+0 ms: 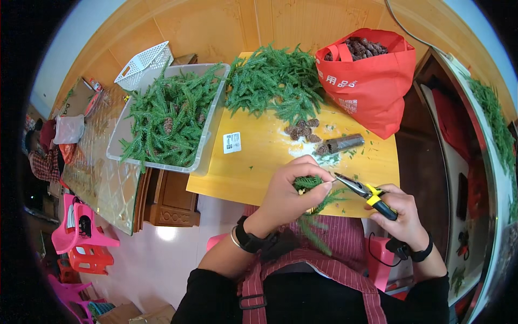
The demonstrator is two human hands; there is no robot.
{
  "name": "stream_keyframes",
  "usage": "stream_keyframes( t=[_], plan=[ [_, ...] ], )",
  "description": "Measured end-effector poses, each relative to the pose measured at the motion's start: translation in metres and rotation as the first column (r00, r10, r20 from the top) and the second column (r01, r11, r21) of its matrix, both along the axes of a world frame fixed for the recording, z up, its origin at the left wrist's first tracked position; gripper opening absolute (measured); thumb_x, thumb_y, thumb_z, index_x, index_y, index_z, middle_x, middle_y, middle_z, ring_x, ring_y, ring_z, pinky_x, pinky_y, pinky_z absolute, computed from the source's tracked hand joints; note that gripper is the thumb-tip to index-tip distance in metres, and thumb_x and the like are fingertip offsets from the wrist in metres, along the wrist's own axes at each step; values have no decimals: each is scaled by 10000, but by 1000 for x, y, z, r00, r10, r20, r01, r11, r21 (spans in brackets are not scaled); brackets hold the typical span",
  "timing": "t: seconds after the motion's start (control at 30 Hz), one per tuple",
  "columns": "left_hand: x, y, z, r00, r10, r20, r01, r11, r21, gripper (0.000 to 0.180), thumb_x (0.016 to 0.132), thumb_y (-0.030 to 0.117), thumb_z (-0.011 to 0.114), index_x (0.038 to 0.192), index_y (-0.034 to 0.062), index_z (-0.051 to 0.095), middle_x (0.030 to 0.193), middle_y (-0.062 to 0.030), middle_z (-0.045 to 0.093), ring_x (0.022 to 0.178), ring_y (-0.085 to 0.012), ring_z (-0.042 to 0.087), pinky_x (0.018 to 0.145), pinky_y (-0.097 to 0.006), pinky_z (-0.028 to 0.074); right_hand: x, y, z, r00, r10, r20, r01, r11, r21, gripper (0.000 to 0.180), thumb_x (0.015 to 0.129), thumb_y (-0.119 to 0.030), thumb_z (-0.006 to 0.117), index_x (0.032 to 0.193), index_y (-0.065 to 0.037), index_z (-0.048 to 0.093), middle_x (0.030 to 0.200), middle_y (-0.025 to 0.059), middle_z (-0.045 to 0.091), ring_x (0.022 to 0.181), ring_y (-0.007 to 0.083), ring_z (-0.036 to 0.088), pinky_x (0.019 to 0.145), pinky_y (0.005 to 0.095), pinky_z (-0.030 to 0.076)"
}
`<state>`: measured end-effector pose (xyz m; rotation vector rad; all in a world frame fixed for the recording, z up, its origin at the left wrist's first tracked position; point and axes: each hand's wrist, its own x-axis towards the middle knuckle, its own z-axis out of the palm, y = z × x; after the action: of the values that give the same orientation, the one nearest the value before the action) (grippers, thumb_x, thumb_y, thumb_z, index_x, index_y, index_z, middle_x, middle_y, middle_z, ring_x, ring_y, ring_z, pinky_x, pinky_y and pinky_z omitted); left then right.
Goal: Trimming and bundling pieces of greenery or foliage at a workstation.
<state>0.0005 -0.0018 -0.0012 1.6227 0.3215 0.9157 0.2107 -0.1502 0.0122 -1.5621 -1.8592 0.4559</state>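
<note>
My left hand [291, 191] is closed round an artificial pine sprig [314, 233], whose green needles hang down in front of my apron. A thin wire-like end shows at its fingertips. Needle-nose pliers [353, 186] with black and yellow handles are gripped in my right hand [400, 212]. Their jaws point left and meet or nearly meet that thin end; I cannot tell if they clamp it. Just beyond my hands, several loose pine cones [301, 130] and a dark cylinder [345, 143] lie on the yellow table [248, 175] among white powder and green bits.
A clear plastic bin [208, 156] of pine sprigs and some cones stands at the left. Loose green sprigs [275, 75] are heaped at the back. A red bag [372, 89] of pine cones sits back right. A white label [232, 142] lies on the table. Pink stools [81, 227] stand lower left.
</note>
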Motion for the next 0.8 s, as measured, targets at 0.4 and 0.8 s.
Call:
stream_keyframes(
  t=[0.4, 0.8],
  plan=[
    [-5, -1, -14, 867, -427, 258, 473, 538, -698, 122, 791, 124, 606, 845, 17, 584, 858, -3, 558, 825, -89, 538, 764, -211, 400, 4, 9, -1, 996, 93, -4, -92, 990, 108, 191, 656, -145, 714, 705, -8, 591, 664, 100, 581, 727, 289, 580, 664, 335, 462],
    [3, -3, 1, 975, 220, 19, -216, 936, 279, 80, 684, 6, 623, 764, 9, 627, 682, -57, 522, 663, -151, 506, 613, -260, 397, -8, 0, 3, 997, -54, -52, 55, 998, 25, 193, 659, -131, 729, 676, -4, 585, 614, 99, 554, 631, 260, 560, 732, 351, 455]
  ],
)
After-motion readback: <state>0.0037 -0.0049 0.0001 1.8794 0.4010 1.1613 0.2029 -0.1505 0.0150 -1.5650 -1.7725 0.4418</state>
